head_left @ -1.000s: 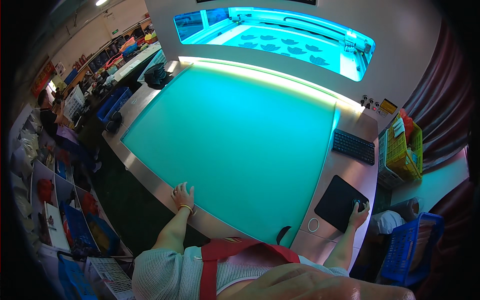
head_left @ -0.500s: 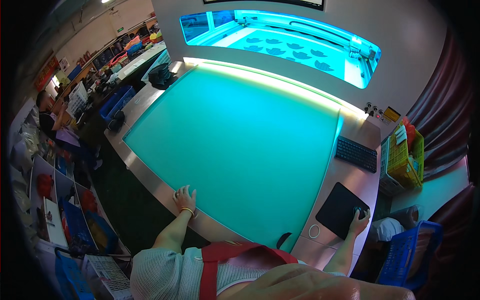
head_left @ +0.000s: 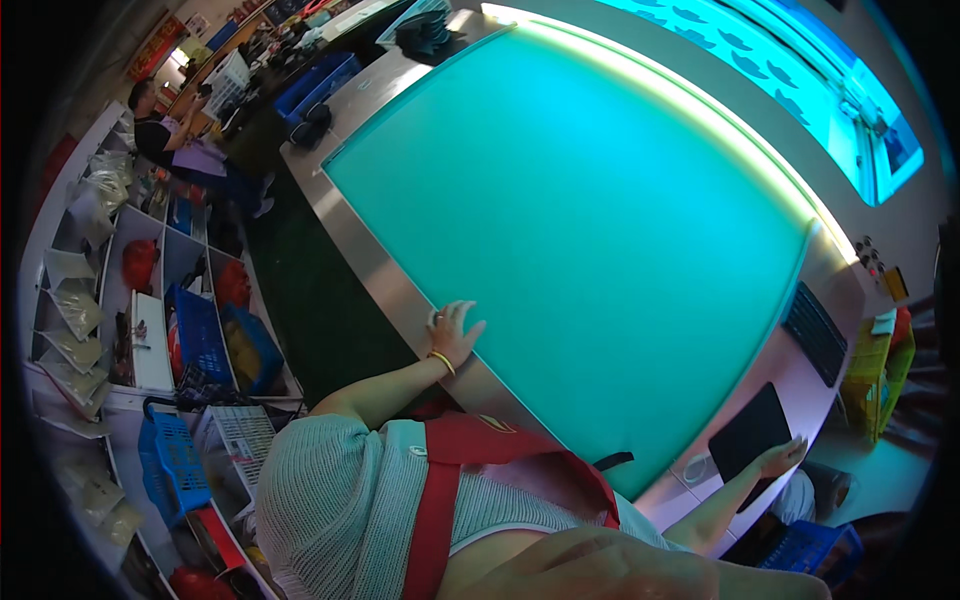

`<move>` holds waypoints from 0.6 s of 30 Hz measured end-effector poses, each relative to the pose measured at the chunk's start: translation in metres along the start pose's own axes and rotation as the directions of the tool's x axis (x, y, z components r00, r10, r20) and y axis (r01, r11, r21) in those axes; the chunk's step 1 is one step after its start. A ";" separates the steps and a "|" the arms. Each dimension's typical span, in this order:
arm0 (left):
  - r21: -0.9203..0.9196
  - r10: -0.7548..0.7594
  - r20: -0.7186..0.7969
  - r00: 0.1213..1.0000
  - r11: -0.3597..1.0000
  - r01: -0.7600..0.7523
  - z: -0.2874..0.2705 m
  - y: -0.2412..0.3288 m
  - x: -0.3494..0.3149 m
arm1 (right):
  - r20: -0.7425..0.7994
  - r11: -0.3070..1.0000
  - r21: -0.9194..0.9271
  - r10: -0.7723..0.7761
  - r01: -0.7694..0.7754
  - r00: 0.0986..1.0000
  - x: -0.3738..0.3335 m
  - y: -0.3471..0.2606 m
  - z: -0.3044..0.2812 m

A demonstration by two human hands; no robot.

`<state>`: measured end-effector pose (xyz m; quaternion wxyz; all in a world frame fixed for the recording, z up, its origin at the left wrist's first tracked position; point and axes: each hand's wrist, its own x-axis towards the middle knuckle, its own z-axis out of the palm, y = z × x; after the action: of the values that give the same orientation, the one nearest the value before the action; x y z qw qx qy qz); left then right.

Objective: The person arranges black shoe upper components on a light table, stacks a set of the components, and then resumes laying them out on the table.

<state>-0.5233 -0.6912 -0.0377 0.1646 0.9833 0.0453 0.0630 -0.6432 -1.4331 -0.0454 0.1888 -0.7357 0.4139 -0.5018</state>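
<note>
My left hand (head_left: 455, 333) rests on the near rim of a large flat work surface (head_left: 580, 240) lit blue-green. Its fingers are spread over the edge and hold nothing; a yellow bracelet circles the wrist. My right hand (head_left: 781, 457) lies low at the right edge of a black mouse pad (head_left: 752, 432). It stays where it gripped a dark computer mouse a moment ago; the mouse itself barely shows against the pad. A black keyboard (head_left: 815, 333) lies farther up the right side of the frame.
Behind a window in the machine (head_left: 735, 50), dark leaf-like shapes lie on a bright bed. A yellow crate (head_left: 868, 385) and blue basket (head_left: 815, 548) stand at right. Shelves (head_left: 185, 255) with bags and blue baskets (head_left: 172, 465) fill the left; a person (head_left: 185, 150) stands beyond.
The view has swung, so the table and both hands appear farther right and more shelving shows at left. My left hand stays on the rim and my right hand by the pad's edge.
</note>
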 end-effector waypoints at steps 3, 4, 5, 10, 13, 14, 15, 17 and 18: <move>-0.216 0.117 0.058 0.991 0.971 -0.101 -0.021 -0.021 0.021 | 0.354 0.987 0.066 0.116 -0.148 0.928 -0.057 -0.123 0.089; -0.402 0.223 0.070 0.972 0.898 -0.178 -0.029 -0.027 0.039 | 0.291 0.968 0.202 -0.205 0.149 0.935 -0.082 -0.147 0.128; -0.418 0.221 0.077 0.972 0.893 -0.170 -0.038 -0.038 0.060 | 0.448 0.881 0.447 -0.070 -0.155 0.891 -0.102 -0.175 0.163; -0.541 0.364 0.057 0.929 0.794 -0.278 -0.087 -0.181 0.215 | 0.901 0.822 0.388 -0.242 -0.417 0.360 -0.297 -0.459 0.308; -0.621 0.269 0.047 0.962 0.762 -0.183 -0.100 -0.281 0.342 | 0.913 0.862 0.389 -0.313 -0.326 0.260 -0.411 -0.565 0.373; -0.635 0.277 0.063 0.959 0.752 -0.175 -0.103 -0.308 0.382 | 0.917 0.884 0.377 -0.312 -0.278 0.250 -0.447 -0.597 0.374; -0.672 0.235 0.069 0.970 0.729 -0.129 -0.114 -0.334 0.417 | 0.931 0.899 0.341 -0.282 -0.274 0.234 -0.473 -0.614 0.372; -0.725 0.204 0.050 0.978 0.681 -0.105 -0.113 -0.360 0.520 | 0.925 0.862 0.344 -0.243 -0.373 0.292 -0.498 -0.661 0.421; -0.733 0.189 0.064 0.980 0.676 -0.082 -0.107 -0.375 0.564 | 0.926 0.867 0.334 -0.227 -0.371 0.303 -0.510 -0.687 0.437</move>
<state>-0.0064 -0.2424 0.0005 0.5378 0.8401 -0.0677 0.0213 -0.0424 -0.6834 -0.0513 0.5987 -0.7915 0.1132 -0.0476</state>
